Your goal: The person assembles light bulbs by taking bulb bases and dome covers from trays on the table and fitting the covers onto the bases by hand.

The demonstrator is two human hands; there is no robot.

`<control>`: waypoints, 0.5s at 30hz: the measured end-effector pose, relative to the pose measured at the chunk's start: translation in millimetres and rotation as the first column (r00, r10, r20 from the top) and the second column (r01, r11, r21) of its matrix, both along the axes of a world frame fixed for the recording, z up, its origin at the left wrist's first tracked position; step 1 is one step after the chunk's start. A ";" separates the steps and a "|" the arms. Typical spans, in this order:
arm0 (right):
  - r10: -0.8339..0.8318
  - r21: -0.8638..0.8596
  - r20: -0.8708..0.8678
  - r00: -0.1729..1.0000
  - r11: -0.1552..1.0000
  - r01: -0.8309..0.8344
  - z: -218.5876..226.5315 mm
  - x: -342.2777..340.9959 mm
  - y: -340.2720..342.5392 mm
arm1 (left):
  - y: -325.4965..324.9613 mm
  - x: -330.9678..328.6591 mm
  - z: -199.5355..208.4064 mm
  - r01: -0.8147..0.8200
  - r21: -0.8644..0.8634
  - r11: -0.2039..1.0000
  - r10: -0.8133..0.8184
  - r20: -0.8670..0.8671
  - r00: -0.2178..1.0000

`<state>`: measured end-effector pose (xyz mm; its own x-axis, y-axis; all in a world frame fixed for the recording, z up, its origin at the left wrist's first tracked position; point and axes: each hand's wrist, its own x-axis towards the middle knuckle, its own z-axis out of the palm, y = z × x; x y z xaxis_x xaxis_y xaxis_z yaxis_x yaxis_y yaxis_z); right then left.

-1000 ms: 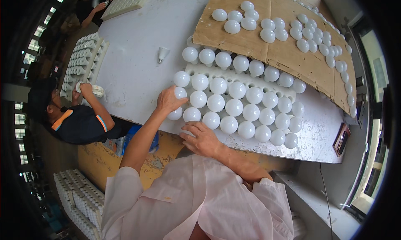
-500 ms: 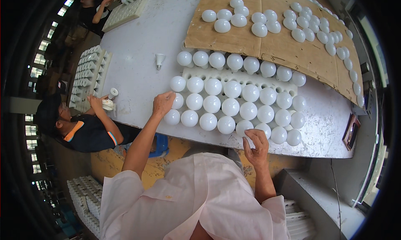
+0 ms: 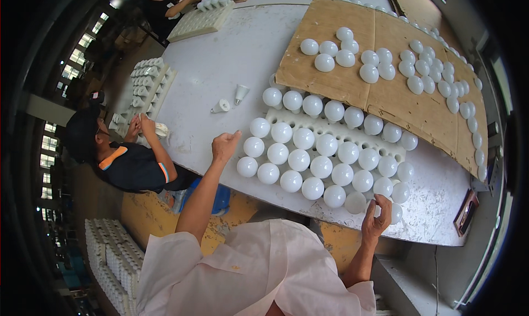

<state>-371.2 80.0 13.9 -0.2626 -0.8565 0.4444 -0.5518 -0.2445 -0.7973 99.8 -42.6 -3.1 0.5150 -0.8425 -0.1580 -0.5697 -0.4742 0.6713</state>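
Observation:
Rows of round white light bulbs (image 3: 320, 166) stand domes up in a white foam tray (image 3: 315, 125) before me. My right hand (image 3: 379, 216) is at the near right part of the front row, its thumb and fingers curled round one bulb (image 3: 377, 210) that they partly hide. Beside the left ends of the rows, my left hand (image 3: 225, 146) hovers above the table with nothing in it. Its index finger is stretched toward the bulbs, apart from them; the other fingers are loosely bent.
Brown cardboard (image 3: 341, 65) carrying many white domes (image 3: 369, 72) lies beyond the tray. Two loose bulbs with tapered bases (image 3: 241, 94) (image 3: 220, 106) rest on the table (image 3: 193, 90). At left, a co-worker (image 3: 132, 167) works by an upright tray (image 3: 149, 90); another person (image 3: 162, 10) is farther off.
The view has shifted, so the table sits lower and farther right. My right hand has moved right along the front row. My left hand has left the bulbs. A second loose bulb lies on the table.

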 end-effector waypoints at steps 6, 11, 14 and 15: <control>0.083 -0.047 -0.118 0.990 0.995 -0.089 20.0 14.7 -7.4 | -8.3 -45.9 -4.3 0.111 0.165 0.980 -0.042 -0.376 0.926; 0.087 -0.060 -0.141 0.986 0.994 -0.096 22.4 21.3 -5.5 | -10.1 -9.5 -37.7 -0.028 0.135 0.990 0.109 -0.644 0.757; 0.037 -0.022 -0.146 0.989 0.999 -0.041 18.4 11.8 -1.9 | -5.9 -4.8 -40.8 -0.086 0.161 0.983 0.176 -0.704 0.688; 0.043 -0.032 -0.148 0.988 0.998 -0.048 21.2 7.9 1.2 | -0.1 -5.4 -36.9 -0.098 0.167 0.981 0.189 -0.714 0.674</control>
